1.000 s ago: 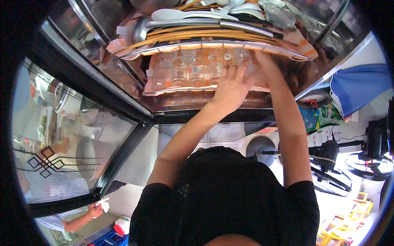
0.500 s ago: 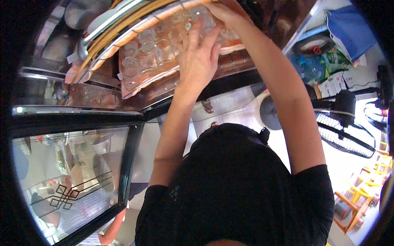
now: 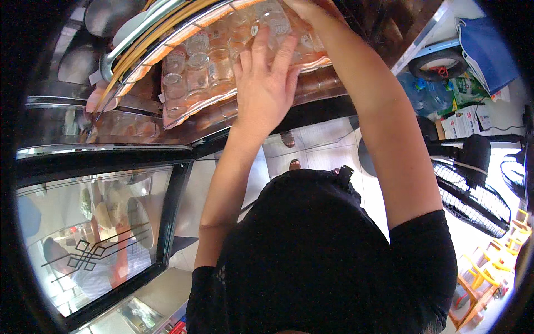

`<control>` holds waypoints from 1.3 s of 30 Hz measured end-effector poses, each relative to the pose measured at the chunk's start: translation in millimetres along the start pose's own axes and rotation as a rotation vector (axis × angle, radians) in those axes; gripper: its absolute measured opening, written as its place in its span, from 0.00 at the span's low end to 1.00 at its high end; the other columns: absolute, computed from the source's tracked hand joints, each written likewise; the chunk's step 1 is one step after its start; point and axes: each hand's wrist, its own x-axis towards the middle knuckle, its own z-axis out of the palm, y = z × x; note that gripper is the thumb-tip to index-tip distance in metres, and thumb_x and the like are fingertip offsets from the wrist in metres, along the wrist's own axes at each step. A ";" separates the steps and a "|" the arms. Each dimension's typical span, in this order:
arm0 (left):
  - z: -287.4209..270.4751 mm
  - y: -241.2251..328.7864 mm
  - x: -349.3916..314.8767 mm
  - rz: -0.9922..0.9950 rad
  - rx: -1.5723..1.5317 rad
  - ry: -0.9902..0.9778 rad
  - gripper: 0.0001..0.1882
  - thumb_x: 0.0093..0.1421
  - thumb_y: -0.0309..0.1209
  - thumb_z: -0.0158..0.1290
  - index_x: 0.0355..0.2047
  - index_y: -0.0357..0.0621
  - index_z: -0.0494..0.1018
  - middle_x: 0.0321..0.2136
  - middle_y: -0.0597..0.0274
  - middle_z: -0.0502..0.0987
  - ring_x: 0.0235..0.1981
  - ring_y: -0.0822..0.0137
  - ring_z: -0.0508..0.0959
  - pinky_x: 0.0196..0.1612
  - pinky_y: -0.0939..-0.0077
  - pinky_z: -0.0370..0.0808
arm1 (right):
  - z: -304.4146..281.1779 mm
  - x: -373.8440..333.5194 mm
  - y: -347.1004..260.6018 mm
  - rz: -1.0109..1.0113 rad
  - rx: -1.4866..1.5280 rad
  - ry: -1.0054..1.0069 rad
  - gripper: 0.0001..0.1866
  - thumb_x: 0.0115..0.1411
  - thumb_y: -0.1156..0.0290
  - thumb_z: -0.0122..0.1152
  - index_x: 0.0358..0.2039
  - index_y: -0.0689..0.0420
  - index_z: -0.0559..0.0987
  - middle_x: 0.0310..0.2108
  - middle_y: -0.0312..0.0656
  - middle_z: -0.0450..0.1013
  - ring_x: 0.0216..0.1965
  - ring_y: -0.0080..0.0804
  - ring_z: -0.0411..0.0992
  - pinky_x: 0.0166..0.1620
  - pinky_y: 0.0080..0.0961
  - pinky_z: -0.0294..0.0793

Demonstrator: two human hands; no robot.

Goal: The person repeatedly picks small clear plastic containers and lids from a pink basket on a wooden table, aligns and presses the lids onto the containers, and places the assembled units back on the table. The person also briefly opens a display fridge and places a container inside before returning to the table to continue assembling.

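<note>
Several clear drinking glasses (image 3: 198,60) stand close together in rows on an orange cloth (image 3: 183,111), inside a wire rack on a dark cabinet shelf. My left hand (image 3: 261,86) lies over the glasses with its fingers stretched out and apart. Its fingertips are on or just above a clear glass (image 3: 272,19) with a small mark. I cannot tell whether they touch it. My right hand (image 3: 311,8) reaches to the far side of the rack near the top edge. Its fingers are cut off by the picture's edge, so what they hold is hidden.
Round metal pans (image 3: 114,15) and light handles sit left of the rack. A glass cabinet door (image 3: 94,234) with a dark frame stands at lower left. On the right are a black fan (image 3: 473,192), a blue bag (image 3: 489,50) and plastic bottles (image 3: 428,92).
My left hand has shifted slightly left and down over the glasses, its fingers still spread. The view has tilted a little. A person reflected in the glass door has moved.
</note>
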 end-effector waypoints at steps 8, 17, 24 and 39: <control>8.9 44.7 11.2 0.362 0.223 -0.080 0.20 0.51 0.32 0.57 0.46 0.45 0.76 0.49 0.58 0.74 0.57 0.56 0.69 0.63 0.44 0.58 | -3.0 5.1 6.5 0.012 0.007 0.013 0.29 0.65 0.48 0.55 0.57 0.57 0.72 0.50 0.42 0.74 0.50 0.36 0.71 0.52 0.34 0.71; 12.3 22.4 31.1 0.354 0.270 -0.200 0.14 0.53 0.30 0.53 0.40 0.49 0.80 0.45 0.61 0.75 0.55 0.58 0.70 0.64 0.43 0.58 | -0.7 14.8 12.8 0.025 0.027 0.050 0.29 0.65 0.48 0.55 0.57 0.57 0.72 0.51 0.42 0.74 0.50 0.36 0.71 0.52 0.34 0.70; 12.2 16.9 35.1 0.336 0.185 -0.178 0.11 0.53 0.33 0.57 0.38 0.52 0.81 0.46 0.64 0.76 0.56 0.59 0.69 0.63 0.43 0.57 | 5.4 14.7 8.6 0.035 0.035 0.080 0.29 0.65 0.48 0.55 0.58 0.57 0.72 0.51 0.42 0.74 0.50 0.36 0.71 0.52 0.34 0.70; 17.8 13.3 31.4 0.278 0.157 -0.125 0.15 0.53 0.30 0.55 0.42 0.51 0.80 0.52 0.61 0.73 0.59 0.55 0.65 0.64 0.41 0.54 | 4.1 14.3 0.9 0.053 0.036 0.072 0.29 0.65 0.48 0.55 0.58 0.57 0.72 0.51 0.42 0.74 0.51 0.36 0.71 0.53 0.33 0.70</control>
